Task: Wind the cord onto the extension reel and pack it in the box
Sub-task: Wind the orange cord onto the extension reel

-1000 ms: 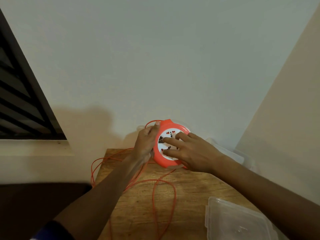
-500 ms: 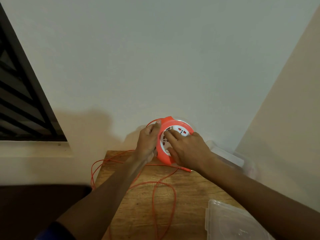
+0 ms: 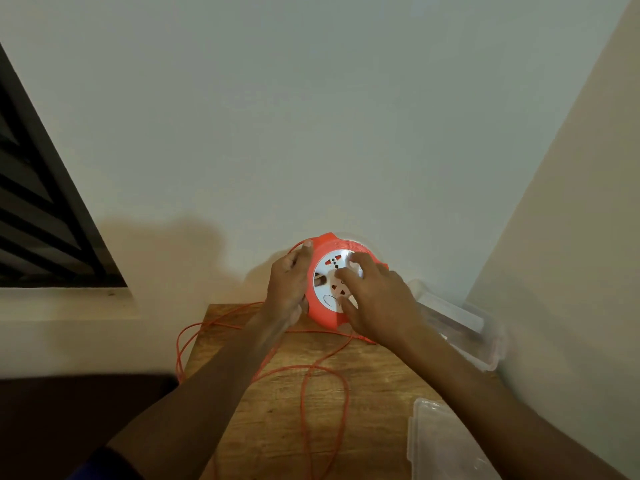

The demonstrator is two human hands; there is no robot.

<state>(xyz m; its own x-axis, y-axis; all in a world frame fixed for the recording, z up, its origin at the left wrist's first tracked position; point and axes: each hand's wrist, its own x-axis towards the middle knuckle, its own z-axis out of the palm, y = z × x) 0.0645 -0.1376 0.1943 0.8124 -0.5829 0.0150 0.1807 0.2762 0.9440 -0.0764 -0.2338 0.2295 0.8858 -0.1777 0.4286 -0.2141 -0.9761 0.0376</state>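
Checking what we can't see: reel's [image 3: 320, 308] back face and winding groove are hidden; right edge sits under our right hand [image 3: 375, 301].
Cut off: lid [image 3: 446, 445] leaves the frame at the bottom right; cord [image 3: 325, 403] loops run off the bottom edge and over the table's left edge.
Hard to read: clear box [image 3: 460, 323] is blurred, contents can't be told.
Left hand [image 3: 289, 285]: we grip the reel's left rim, fingers curled behind it, thumb up along the orange edge, cord passing by the thumb tip.
Right hand: fingers spread and fairly straight, pressing on the white socket face; not wrapped round anything.
Reel: orange, tilted up on its edge at the far end of the wooden table [image 3: 381, 382], near the wall.
Cord: mostly unwound, slack loops on the table.
Box: right of the reel, in the corner, lid apart in front.
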